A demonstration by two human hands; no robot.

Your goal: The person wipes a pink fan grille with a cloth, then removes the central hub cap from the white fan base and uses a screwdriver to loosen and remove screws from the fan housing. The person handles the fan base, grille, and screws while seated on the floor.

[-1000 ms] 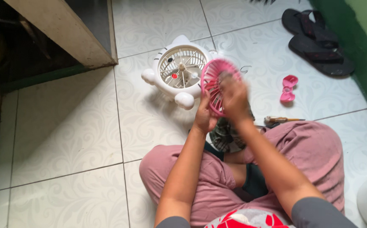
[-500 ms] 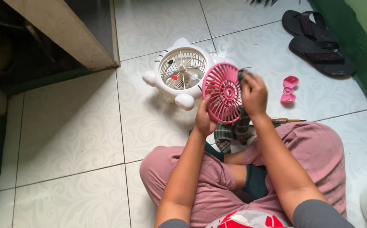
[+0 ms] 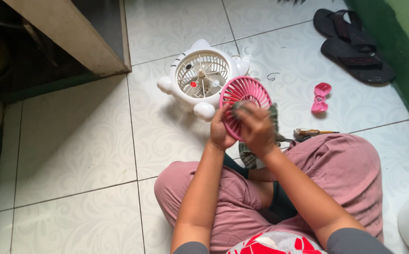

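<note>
Nearest, the left hand (image 3: 221, 129) grips the pink fan grille (image 3: 245, 106) by its edge while the right hand (image 3: 257, 129) presses a checked cloth (image 3: 251, 155) against it. Beyond, the white fan body (image 3: 200, 77) lies opened on the floor (image 3: 72, 141), grille not yet refitted.

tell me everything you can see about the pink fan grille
The pink fan grille is a round disc of what looks like plastic, with thin ribs fanning out from its middle to a solid rim. It is off the white fan body lying on the floor tiles behind it, and is held up above the lap, face tilted toward the camera. The left hand grips its lower left rim; the right hand presses a checked cloth on its face.
</note>
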